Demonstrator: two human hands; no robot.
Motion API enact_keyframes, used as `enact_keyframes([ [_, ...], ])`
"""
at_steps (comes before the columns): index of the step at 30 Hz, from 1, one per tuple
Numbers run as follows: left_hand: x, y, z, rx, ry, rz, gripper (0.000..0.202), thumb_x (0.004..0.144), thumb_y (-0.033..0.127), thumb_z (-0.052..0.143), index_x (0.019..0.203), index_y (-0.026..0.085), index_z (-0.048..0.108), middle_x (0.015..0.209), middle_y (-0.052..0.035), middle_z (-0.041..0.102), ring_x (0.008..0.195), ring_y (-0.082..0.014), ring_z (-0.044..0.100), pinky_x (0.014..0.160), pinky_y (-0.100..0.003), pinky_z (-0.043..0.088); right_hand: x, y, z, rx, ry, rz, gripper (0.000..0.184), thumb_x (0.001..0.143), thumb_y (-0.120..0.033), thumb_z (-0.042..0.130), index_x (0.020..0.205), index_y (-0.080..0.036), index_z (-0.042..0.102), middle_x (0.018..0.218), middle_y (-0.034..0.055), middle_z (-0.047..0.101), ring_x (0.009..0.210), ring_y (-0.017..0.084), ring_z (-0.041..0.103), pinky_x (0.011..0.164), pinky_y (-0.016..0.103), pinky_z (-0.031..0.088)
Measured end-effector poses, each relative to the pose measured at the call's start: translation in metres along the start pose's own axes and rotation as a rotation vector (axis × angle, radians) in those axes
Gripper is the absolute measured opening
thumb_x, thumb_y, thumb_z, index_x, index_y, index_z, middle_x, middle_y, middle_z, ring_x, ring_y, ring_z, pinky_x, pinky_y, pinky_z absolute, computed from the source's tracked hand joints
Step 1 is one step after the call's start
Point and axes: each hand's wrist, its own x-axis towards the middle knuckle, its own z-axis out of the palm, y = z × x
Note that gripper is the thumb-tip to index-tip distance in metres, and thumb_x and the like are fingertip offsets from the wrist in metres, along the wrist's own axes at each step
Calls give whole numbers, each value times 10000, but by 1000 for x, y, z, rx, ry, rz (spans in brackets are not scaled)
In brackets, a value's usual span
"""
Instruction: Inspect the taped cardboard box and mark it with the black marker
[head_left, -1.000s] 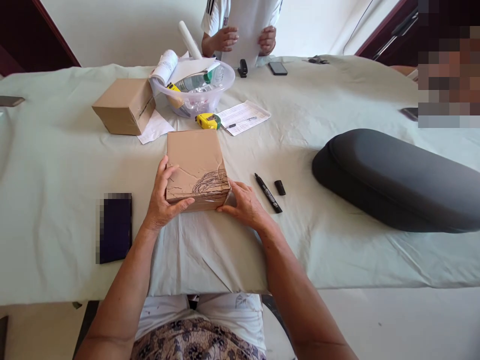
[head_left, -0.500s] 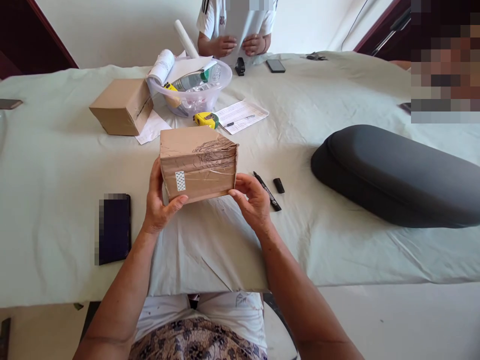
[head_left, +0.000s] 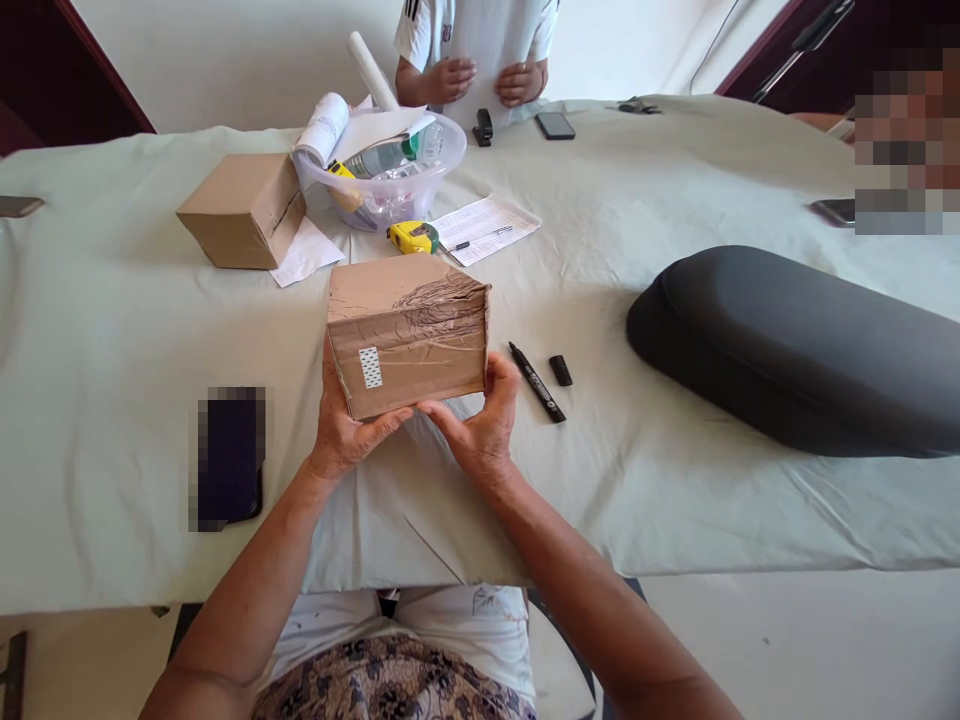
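A taped brown cardboard box (head_left: 409, 330) with black scribbles on top and a small white sticker on its near face is held tilted just above the table. My left hand (head_left: 346, 425) grips its lower left corner, thumb along the bottom edge. My right hand (head_left: 480, 425) supports the lower right edge, fingers curled under and against the side. An uncapped black marker (head_left: 537, 382) and its cap (head_left: 559, 371) lie on the cloth just right of my right hand.
A dark phone (head_left: 229, 455) lies left of me. Farther back are a second cardboard box (head_left: 241, 209), a clear bowl (head_left: 390, 175) of items, a yellow tape measure (head_left: 412, 237) and papers (head_left: 486, 228). A large grey padded case (head_left: 795, 345) fills the right. Another person stands across the table.
The box was lying flat on the table; both hands lifted and tipped it so the sticker face turns toward me. My right hand then slid further under its bottom edge.
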Motion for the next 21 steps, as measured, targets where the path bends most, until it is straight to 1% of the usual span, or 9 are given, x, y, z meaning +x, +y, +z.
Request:
enact_keyframes([
  [2,1,1,-1,-25,1,21,994,686,595,837,1481,225,368,1379,-166,585,1319,-306,578,1101,-470,489,4,-1,-4,33,-7,-18,672,800,-644,719,1280,-239,482,1074,75,538,960,233,558,843,408,524],
  [4,2,3,-3,-56,9,31,926,698,596,826,1439,220,417,1352,-154,608,1269,-295,613,1077,-462,510,8,-2,-8,52,-9,-57,502,890,-603,631,1232,-248,535,988,52,555,872,208,556,789,390,525],
  [6,2,5,-5,-97,15,19,847,720,603,804,1394,223,459,1309,-136,642,1197,-279,655,1032,-451,544,12,-3,-13,54,-1,-100,412,956,-584,528,1210,-263,573,932,46,570,812,199,557,751,389,528],
  [8,2,6,-7,-145,9,-7,773,746,611,776,1354,228,494,1250,-115,678,1128,-265,687,982,-433,577,14,-3,-17,55,16,-150,425,973,-603,473,1211,-276,604,918,54,590,807,210,573,756,411,536],
  [10,1,6,-10,-191,1,-29,729,758,615,761,1327,233,515,1208,-102,700,1081,-255,706,942,-414,598,15,0,-20,82,21,-202,449,963,-624,473,1231,-296,624,926,62,607,837,229,591,786,438,540],
  [13,1,5,-14,-249,7,-34,706,752,610,764,1310,246,530,1197,-91,708,1058,-250,716,917,-401,609,16,4,-22,155,21,-267,456,945,-636,503,1279,-349,623,945,58,617,869,247,596,814,461,536],
  [15,-1,2,-16,-275,-11,-49,723,746,632,756,1319,251,536,1210,-96,707,1073,-261,715,916,-404,611,16,6,-22,169,25,-296,478,936,-666,490,1290,-373,618,962,57,610,887,257,595,825,475,534],
  [18,-4,-5,-19,-293,-68,-86,782,735,695,722,1353,256,528,1243,-106,702,1110,-283,708,927,-418,612,17,5,-23,151,34,-309,498,946,-684,435,1275,-364,626,976,62,595,919,264,596,855,490,531],
  [21,-3,-7,-21,-347,-80,-112,803,723,717,714,1364,269,533,1240,-89,711,1133,-300,702,951,-435,606,20,3,-26,98,45,-256,491,959,-665,427,1252,-333,640,994,69,598,951,267,596,888,489,528],
])
